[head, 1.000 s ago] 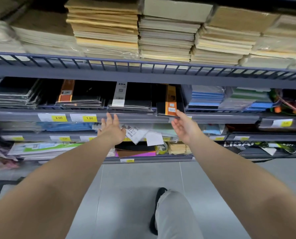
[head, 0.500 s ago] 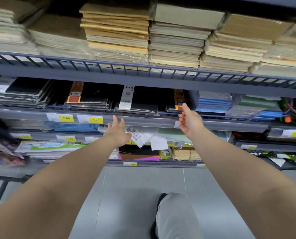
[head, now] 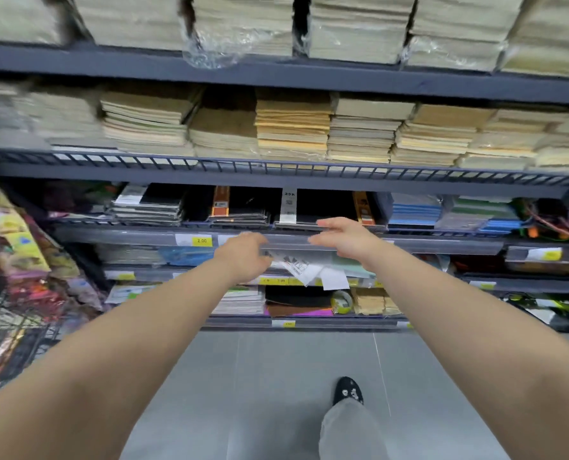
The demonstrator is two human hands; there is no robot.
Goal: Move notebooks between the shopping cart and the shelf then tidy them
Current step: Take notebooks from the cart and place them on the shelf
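At the front edge of the dark grey metal shelf (head: 442, 244), both bare hands were stretched forward, empty. The left hand (head: 243, 257) hung in front of the price rail with fingers loosely curled, blurred, gripping nothing. The right hand (head: 343, 239) was spread open, its fingertips at the lip beside the flat black notebooks with a white paper band (head: 309, 207). More black notebooks with an orange band (head: 240, 207) lay just left of them on the same shelf. Yellow price tag (head: 202, 241) sat on the rail near the left hand.
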